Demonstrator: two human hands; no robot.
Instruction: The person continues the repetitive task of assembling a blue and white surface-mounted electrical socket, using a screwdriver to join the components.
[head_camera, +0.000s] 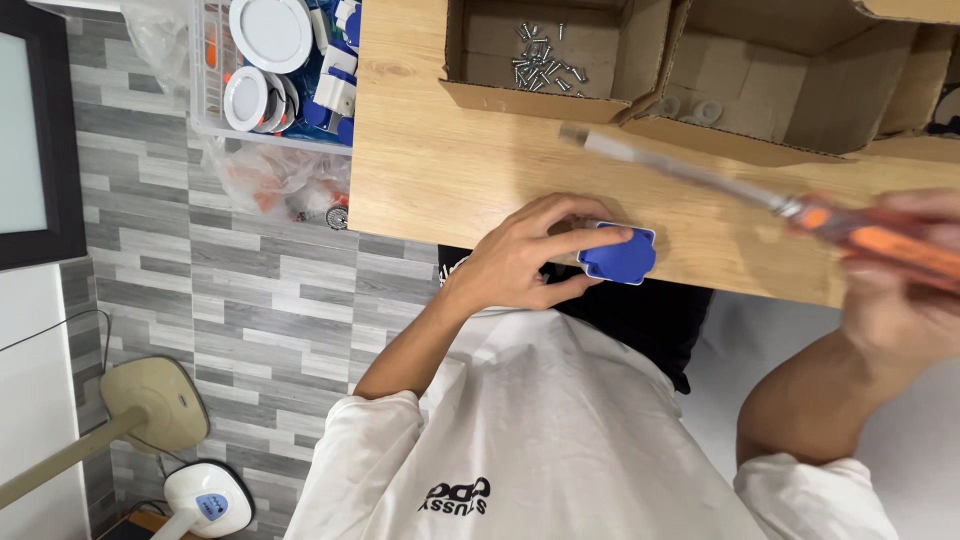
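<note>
a view from above a person in a white t-shirt seated at a light wooden tabletop (440, 170), seen upside down so the near edge of the tabletop runs across the middle. off the left edge of the tabletop, a clear plastic bin (205, 95) holds round white discs (270, 32) and blue and white parts, with a crumpled clear bag below it, all above a grey tiled floor. moving right, an open cardboard box (545, 98) sits toward the far edge, with a scatter of small silver screws (542, 62) lying loose inside. at the near edge of the tabletop, the left hand (525, 262) curls around a small blue part with a white rim (620, 254), index finger pressed flat on its top and thumb tucked under its near side, so the part is pinned at the edge and partly overhangs it. right of the first box, a second, larger cardboard box (770, 135) holds a few pale ring-shaped pieces. at the far right, the right hand (900, 290) is closed around the orange handle of a screwdriver (790, 208), its long shaft angled up and left above the tabletop, well apart from the blue part. judging by this, the part is held ready but no screw is seen in it and the tool tip is not on it, so any fastening looks not yet begun. the right hand and screwdriver are heavily blurred, the tool tip cannot be made out, and the underside of the blue part is hidden by the fingers
</note>
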